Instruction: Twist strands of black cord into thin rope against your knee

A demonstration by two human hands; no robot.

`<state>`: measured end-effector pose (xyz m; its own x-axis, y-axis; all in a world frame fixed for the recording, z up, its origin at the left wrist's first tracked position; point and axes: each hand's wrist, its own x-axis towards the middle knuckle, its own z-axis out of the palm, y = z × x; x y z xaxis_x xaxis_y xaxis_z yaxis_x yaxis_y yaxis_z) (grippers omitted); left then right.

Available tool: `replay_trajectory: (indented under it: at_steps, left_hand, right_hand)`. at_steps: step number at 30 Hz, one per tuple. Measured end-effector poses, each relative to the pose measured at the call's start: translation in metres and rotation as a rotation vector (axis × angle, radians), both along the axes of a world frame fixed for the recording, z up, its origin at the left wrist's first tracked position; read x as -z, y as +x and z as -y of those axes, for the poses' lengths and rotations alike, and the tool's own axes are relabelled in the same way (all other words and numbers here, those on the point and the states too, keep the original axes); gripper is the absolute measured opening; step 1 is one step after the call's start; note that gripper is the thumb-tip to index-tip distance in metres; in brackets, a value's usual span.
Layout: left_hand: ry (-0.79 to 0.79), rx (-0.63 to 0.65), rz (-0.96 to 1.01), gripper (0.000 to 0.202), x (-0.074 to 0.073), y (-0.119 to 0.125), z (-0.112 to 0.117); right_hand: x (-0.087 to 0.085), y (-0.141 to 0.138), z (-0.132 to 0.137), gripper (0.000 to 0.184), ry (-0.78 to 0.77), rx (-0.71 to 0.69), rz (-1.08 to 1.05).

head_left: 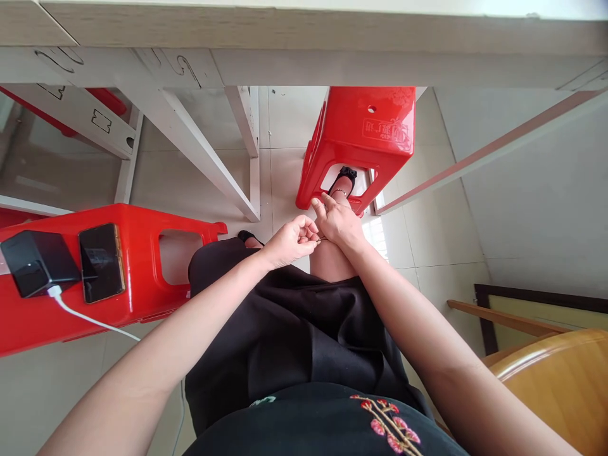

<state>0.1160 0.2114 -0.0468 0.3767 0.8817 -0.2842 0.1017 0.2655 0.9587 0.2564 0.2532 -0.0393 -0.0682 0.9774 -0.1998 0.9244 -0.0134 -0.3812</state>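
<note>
Watching left grip [292,242] clamped on thin dark strand [321,239]; right grip [338,223] together just beside it, above bare knee [332,263].

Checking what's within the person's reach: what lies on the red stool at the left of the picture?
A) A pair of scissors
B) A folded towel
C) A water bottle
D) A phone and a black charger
D: a phone and a black charger lie on the red stool, with a white cable running from the charger.
</note>
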Motion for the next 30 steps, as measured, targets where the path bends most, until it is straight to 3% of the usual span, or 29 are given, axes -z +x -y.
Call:
replay_trajectory:
  at_steps: [18, 30]
  left_hand:
    - [-0.063, -0.057, 0.011, 0.018, -0.0054, 0.0031, 0.0017]
    - [-0.123, -0.081, 0.069, 0.022, -0.0055, 0.0021, 0.0023]
  right_hand:
    - [0.0035, 0.0011, -0.0012, 0.067, -0.027, 0.008, 0.003]
    - [0.006, 0.0032, 0.0005, 0.059, -0.02, -0.045, -0.019]
